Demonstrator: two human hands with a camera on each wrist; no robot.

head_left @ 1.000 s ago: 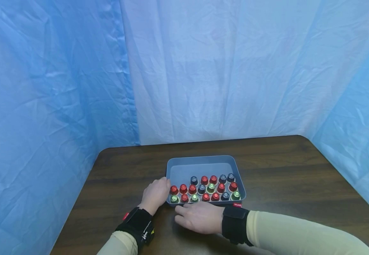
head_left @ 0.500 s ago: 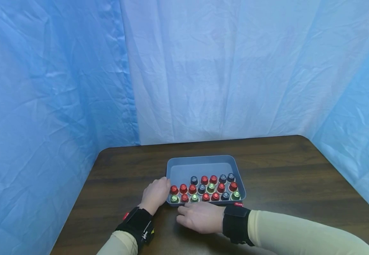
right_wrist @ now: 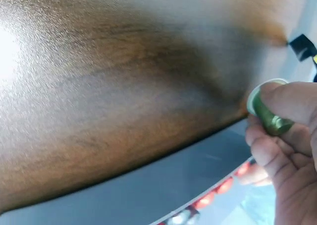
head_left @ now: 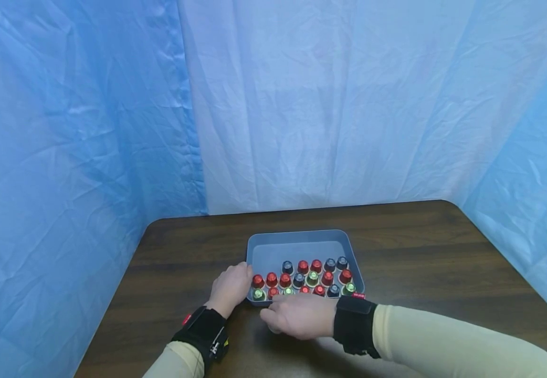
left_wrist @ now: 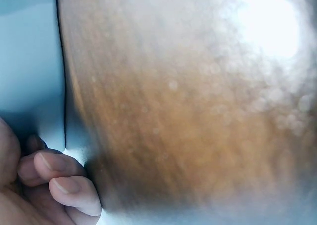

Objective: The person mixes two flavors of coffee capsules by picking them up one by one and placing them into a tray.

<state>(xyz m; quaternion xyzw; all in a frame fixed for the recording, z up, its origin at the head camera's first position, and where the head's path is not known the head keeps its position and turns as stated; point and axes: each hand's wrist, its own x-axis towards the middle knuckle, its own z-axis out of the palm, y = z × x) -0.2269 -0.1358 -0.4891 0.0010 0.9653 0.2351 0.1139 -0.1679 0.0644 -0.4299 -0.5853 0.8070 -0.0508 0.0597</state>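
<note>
A blue-grey tray (head_left: 278, 252) holds rows of upturned coffee capsules in red (head_left: 271, 279), dark blue (head_left: 299, 281) and green (head_left: 312, 278). At its left rim is my left hand (head_left: 231, 286); the left wrist view shows its curled fingers (left_wrist: 74, 190) against the tray wall (left_wrist: 32, 61). Just in front of the tray's near edge, my right hand (head_left: 304, 315) pinches another green coffee capsule (right_wrist: 273, 121) between thumb and fingers, its pale rim turned outward. The right forearm and hand overlap the front row of capsules in the head view.
The tray stands on a dark wooden table (head_left: 424, 252) with rounded far corners. Blue sheets (head_left: 330, 105) hang behind it and at both sides. Black bands (head_left: 354, 325) wrap both wrists. The tray's far half shows bare floor.
My right hand has shifted slightly up toward the tray, now covering more of its near edge. A pale capsule rim shows under its fingers. The left hand and tray stay put.
</note>
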